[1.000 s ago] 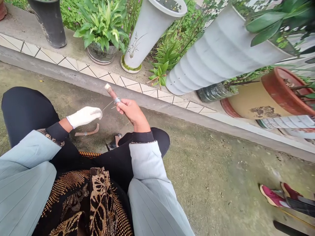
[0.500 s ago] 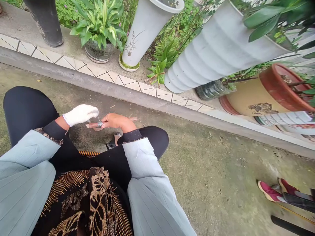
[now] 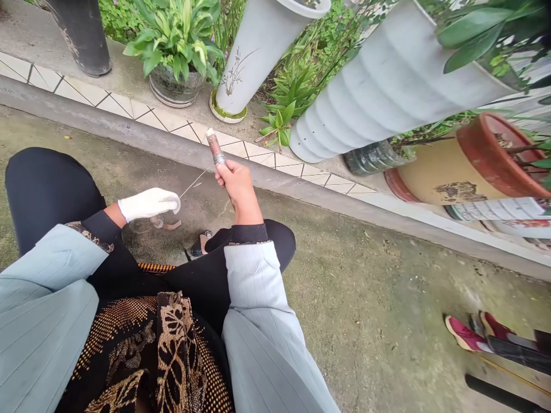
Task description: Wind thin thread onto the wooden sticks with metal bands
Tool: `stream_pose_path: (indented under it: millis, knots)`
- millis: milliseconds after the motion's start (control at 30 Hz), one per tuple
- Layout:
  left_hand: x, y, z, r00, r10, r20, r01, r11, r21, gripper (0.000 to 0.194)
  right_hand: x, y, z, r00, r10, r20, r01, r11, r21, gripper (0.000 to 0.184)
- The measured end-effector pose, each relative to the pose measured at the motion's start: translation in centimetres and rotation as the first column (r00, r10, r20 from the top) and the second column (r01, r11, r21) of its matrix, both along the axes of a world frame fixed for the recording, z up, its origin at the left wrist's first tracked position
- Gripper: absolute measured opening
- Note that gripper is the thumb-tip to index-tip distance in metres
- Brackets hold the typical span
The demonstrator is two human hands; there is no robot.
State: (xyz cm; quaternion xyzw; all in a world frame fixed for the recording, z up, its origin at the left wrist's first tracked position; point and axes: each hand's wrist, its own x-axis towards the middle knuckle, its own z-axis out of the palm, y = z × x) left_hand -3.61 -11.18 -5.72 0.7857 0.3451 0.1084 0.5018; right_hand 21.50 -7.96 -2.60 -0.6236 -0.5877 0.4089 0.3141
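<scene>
My right hand (image 3: 237, 184) is bare and wrapped round a short brown wooden stick (image 3: 214, 144), which points up and away from me with a pale tip. Grey wire (image 3: 219, 158) is wound round the stick just above my fingers. From there a thin strand runs taut down to my left hand (image 3: 150, 203), which wears a white glove and pinches it with closed fingers. On the ground just beyond the gloved fingertips lies a curved brown piece (image 3: 172, 225), partly hidden; I cannot make out its kind.
Beyond my knees runs a low concrete ledge with a tiled edge (image 3: 150, 119). On it stand a leafy potted plant (image 3: 176, 86), tall grey planters (image 3: 253, 57) and a red-and-tan pot (image 3: 465, 160). Another person's red shoes (image 3: 465, 332) are at the right on the concrete floor.
My right hand has swung up and away from the left, tilting the stick from nearly level to upright. The strand between the hands is now longer and stretched; my left hand has shifted slightly right.
</scene>
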Motion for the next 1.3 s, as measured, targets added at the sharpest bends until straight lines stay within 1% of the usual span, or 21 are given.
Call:
stream_pose_path:
  millis: [67, 133, 233, 300, 367, 433, 467, 533, 567, 667, 733, 800, 867, 967, 1033, 1067, 1133, 1200, 1233, 1267, 1300]
  knots:
    - [0.2, -0.4, 0.8, 0.997, -0.078, -0.017, 0.078, 0.997, 0.007, 0.038, -0.3, 0.2, -0.6, 0.965, 0.017, 0.263, -0.005, 0.999, -0.046, 0.026]
    - [0.2, -0.6, 1.5, 0.997, -0.079, -0.021, 0.079, 0.997, -0.013, 0.039, -1.1, -0.1, -1.0, 0.853, 0.114, 0.509, -0.065, 0.992, -0.112, 0.026]
    - [-0.1, -0.6, 2.5, 1.0, 0.008, -0.027, -0.008, 1.0, -0.018, 0.04, -2.7, -0.8, -1.6, 0.661, 0.359, 0.659, -0.212, 0.932, -0.295, 0.025]
    - [-0.5, -0.3, 2.8, 0.991, 0.119, -0.052, -0.117, 0.992, 0.042, 0.039, -3.5, -1.3, -1.8, 0.565, 0.582, 0.585, -0.358, 0.812, -0.462, 0.021]
    - [-0.9, 0.2, 2.9, 0.968, 0.24, -0.074, -0.229, 0.965, 0.131, 0.037, -3.6, -1.6, -1.7, 0.513, 0.774, 0.37, -0.519, 0.624, -0.584, 0.017]
    - [-1.3, 0.8, 2.5, 0.936, 0.345, -0.073, -0.327, 0.926, 0.187, 0.036, -3.2, -1.9, -1.3, 0.501, 0.86, 0.093, -0.675, 0.456, -0.581, 0.017]
    - [-1.4, 1.0, 2.2, 0.922, 0.383, -0.062, -0.365, 0.91, 0.195, 0.036, -2.9, -2.0, -0.9, 0.501, 0.865, -0.023, -0.739, 0.414, -0.532, 0.018]
    - [-1.5, 1.3, 1.5, 0.9, 0.435, -0.026, -0.424, 0.887, 0.185, 0.037, -2.2, -2.1, -0.1, 0.544, 0.823, -0.161, -0.806, 0.46, -0.371, 0.022]
    - [-1.5, 1.4, 1.2, 0.899, 0.438, -0.018, -0.429, 0.888, 0.167, 0.037, -1.9, -2.1, 0.3, 0.601, 0.773, -0.204, -0.792, 0.542, -0.28, 0.025]
    - [-0.9, 0.9, 0.6, 0.953, 0.298, -0.061, -0.293, 0.953, 0.079, 0.038, -1.3, -1.9, 0.5, 0.813, 0.477, -0.333, -0.524, 0.85, -0.061, 0.033]
    - [-0.3, 0.4, 0.6, 0.986, 0.137, -0.092, -0.133, 0.99, 0.05, 0.038, -1.2, -1.5, 0.1, 0.902, 0.273, -0.335, -0.302, 0.952, -0.038, 0.034]
    - [0.2, 0.0, 0.8, 0.994, 0.055, -0.097, -0.048, 0.996, 0.072, 0.038, -1.1, -1.1, -0.5, 0.973, 0.17, -0.157, -0.185, 0.98, -0.08, 0.031]
    - [0.5, -0.2, 0.8, 0.993, 0.031, -0.112, -0.018, 0.994, 0.109, 0.037, -1.2, -0.8, -1.0, 0.978, 0.166, 0.129, -0.15, 0.981, -0.124, 0.026]
    - [0.5, -0.3, 0.9, 0.986, -0.03, -0.164, 0.058, 0.985, 0.165, 0.037, -1.8, -0.9, -1.4, 0.834, 0.278, 0.477, -0.215, 0.959, -0.183, 0.022]
    - [0.3, -0.2, 0.9, 0.972, -0.041, -0.231, 0.086, 0.978, 0.188, 0.037, -2.6, -1.3, -1.6, 0.678, 0.464, 0.57, -0.329, 0.885, -0.329, 0.02]
    - [0.2, -0.1, 1.0, 0.963, -0.022, -0.268, 0.076, 0.978, 0.193, 0.038, -3.0, -1.5, -1.7, 0.595, 0.594, 0.542, -0.399, 0.803, -0.442, 0.019]
    - [0.0, 0.0, 1.0, 0.947, 0.039, -0.319, 0.029, 0.979, 0.204, 0.038, -3.6, -2.0, -1.6, 0.468, 0.821, 0.327, -0.549, 0.56, -0.62, 0.017]
    - [-0.3, 0.2, 0.9, 0.95, 0.089, -0.3, -0.025, 0.977, 0.212, 0.037, -3.7, -2.4, -1.2, 0.409, 0.912, 0.035, -0.715, 0.344, -0.609, 0.017]
    - [-0.4, 0.3, 0.9, 0.961, 0.103, -0.258, -0.051, 0.978, 0.202, 0.036, -3.4, -2.5, -0.9, 0.41, 0.908, -0.082, -0.786, 0.306, -0.538, 0.018]
    - [-0.5, 0.3, 0.8, 0.972, 0.121, -0.204, -0.084, 0.98, 0.179, 0.037, -3.1, -2.5, -0.5, 0.435, 0.885, -0.169, -0.836, 0.326, -0.442, 0.019]
    - [-0.5, 0.3, 0.7, 0.979, 0.141, -0.145, -0.121, 0.983, 0.14, 0.037, -2.6, -2.4, -0.1, 0.488, 0.841, -0.233, -0.852, 0.4, -0.339, 0.021]
